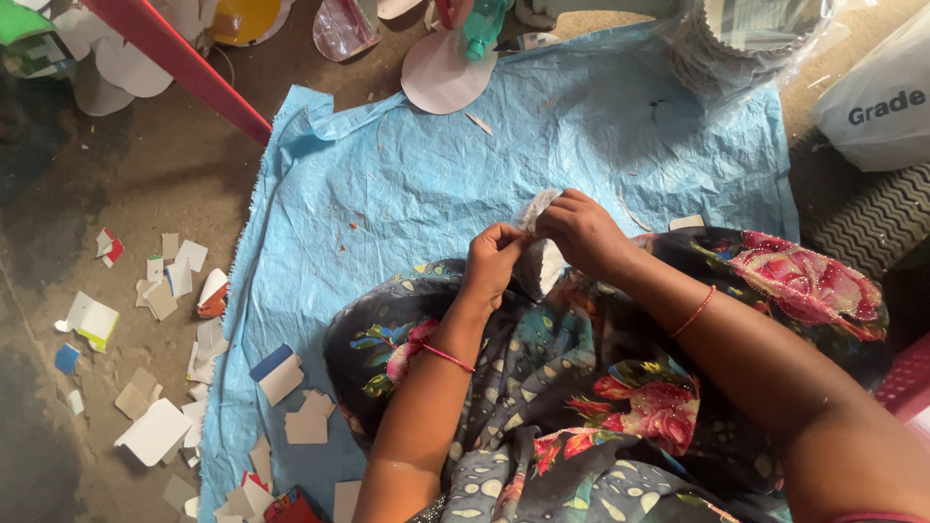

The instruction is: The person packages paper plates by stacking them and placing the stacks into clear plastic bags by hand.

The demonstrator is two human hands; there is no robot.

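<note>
Your lap fills the near edge, draped in dark floral cloth (591, 387) with red and pink blooms, its folds hiding your legs entirely. Both forearms run up from the bottom border, each with a thin red bangle at the wrist. Your left hand (492, 260) has its fingers curled together, pinching the lower edge of a small white paper piece (539, 242); your right hand (581, 230) closes over its upper part, fingers pressed down on it. Most of that piece is covered by your knuckles, so its full shape cannot be made out; only a pale, slightly crinkled edge shows above and a white patch below, just over your knee. Beneath lies a wrinkled blue plastic sheet (407, 174), frayed along its left edge. Flat cardboard offcuts (155, 431), white, tan and blue, litter the bare ground to your left. Farther off, a pale paper disc (441, 79) rests at the sheet's far edge, and a stack in clear wrap (736, 48) is cut off by the top border.
</note>
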